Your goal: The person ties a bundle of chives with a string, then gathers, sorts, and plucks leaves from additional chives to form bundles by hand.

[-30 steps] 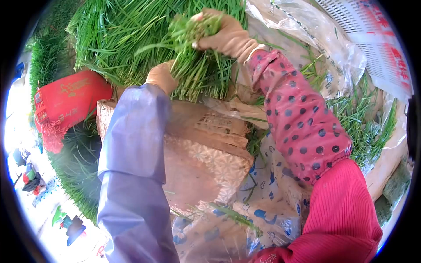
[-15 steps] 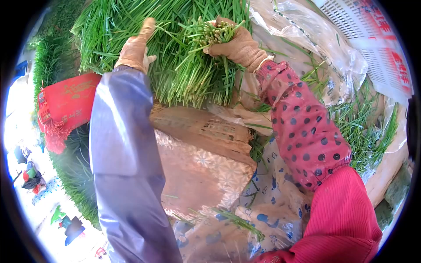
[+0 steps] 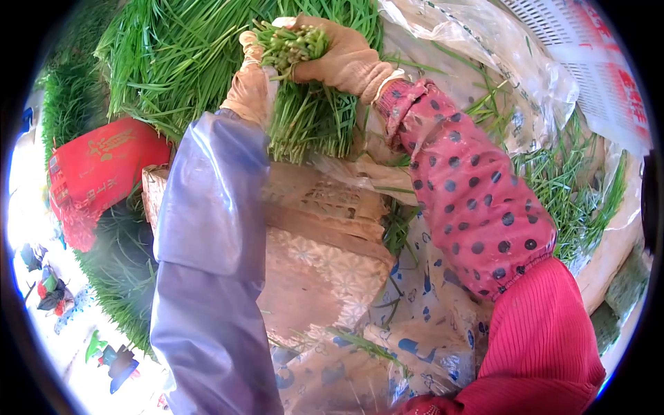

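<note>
From left: red bag (image 3: 107, 162), contents hidden; left hand (image 3: 249, 93) against the grass bundle's (image 3: 292, 50) left side, can't tell how closed; bundle between both hands, cut ends facing up; right hand's (image 3: 344, 59) grip curled tight round it; white basket (image 3: 588, 86), contents not visible.

One camera sits on the person's head and gives the single view. It faces forward and steeply down, quite near, so the left hand (image 3: 251, 86) and right hand (image 3: 344, 61) appear high in this wide, round-edged view.
</note>
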The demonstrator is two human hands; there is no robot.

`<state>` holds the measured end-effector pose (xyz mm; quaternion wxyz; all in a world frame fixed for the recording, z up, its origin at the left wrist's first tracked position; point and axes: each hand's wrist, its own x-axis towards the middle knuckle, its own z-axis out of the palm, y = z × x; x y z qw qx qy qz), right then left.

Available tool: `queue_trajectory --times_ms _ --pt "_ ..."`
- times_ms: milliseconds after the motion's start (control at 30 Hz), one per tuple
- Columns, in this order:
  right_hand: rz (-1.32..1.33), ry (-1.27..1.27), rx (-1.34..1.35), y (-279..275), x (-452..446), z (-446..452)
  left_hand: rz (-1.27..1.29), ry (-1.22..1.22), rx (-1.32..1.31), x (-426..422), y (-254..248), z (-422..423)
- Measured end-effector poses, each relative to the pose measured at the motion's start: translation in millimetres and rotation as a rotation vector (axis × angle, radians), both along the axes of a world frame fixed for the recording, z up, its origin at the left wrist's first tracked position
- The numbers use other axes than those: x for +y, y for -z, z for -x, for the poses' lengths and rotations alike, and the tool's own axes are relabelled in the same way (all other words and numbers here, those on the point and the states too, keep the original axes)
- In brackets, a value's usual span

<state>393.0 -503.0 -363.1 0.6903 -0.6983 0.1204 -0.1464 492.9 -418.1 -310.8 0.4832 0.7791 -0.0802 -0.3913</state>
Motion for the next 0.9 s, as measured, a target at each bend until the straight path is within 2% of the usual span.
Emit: queue_trajectory --times_ms 67,133,200,267,333,400,433,533,567,633,667,700,733,800,833,900 --pt "0.083 -0.06 0.083 1 1 4 0.017 -0.028 0.044 -1 4 1" --pt "0.515 0.046 -0.183 4 6 1 0.039 -0.061 0.108 7 4 7" --pt "0.468 -0.016 -0.22 7 2 -2 0.093 -0.115 0.21 15 4 10" --pt "0.652 -0.023 -0.231 3 -1 -5 0.211 -0.192 0.301 23 -3 10" --pt "0.692 -0.018 -0.294 -1 0 -5 0.371 -0.275 0.453 27 -8 5" --pt "0.616 -0.161 -0.106 -3 4 -7 0.375 -0.307 0.505 33 -1 -4" --pt "0.614 -0.161 -0.105 -4 5 -8 0.373 -0.307 0.505 42 10 -17" --pt "0.429 -0.087 -0.007 -3 8 -8 0.103 -0.233 0.227 66 22 -50" --pt "0.367 -0.098 0.06 1 7 -8 0.092 -0.383 0.042 71 18 -57" --pt "0.348 -0.084 0.074 10 7 -9 -0.025 -0.393 -0.305 61 -19 -42" --pt "0.327 -0.071 0.08 13 6 -10 -0.132 -0.254 -0.468 56 -47 -22" --pt "0.324 -0.069 0.08 13 6 -11 -0.22 -0.014 -0.489 64 -56 -20" --pt "0.266 -0.069 0.1 14 6 -12 -0.221 -0.011 -0.49 65 -65 -8" --pt "0.208 -0.067 0.118 17 4 -15 -0.485 0.584 -0.26 58 -74 20" --pt "0.151 -0.092 0.12 20 4 -16 -0.485 0.586 -0.261 60 -61 29" --pt "0.097 -0.114 0.124 24 3 -18 -0.598 0.931 -0.923 70 -24 48"
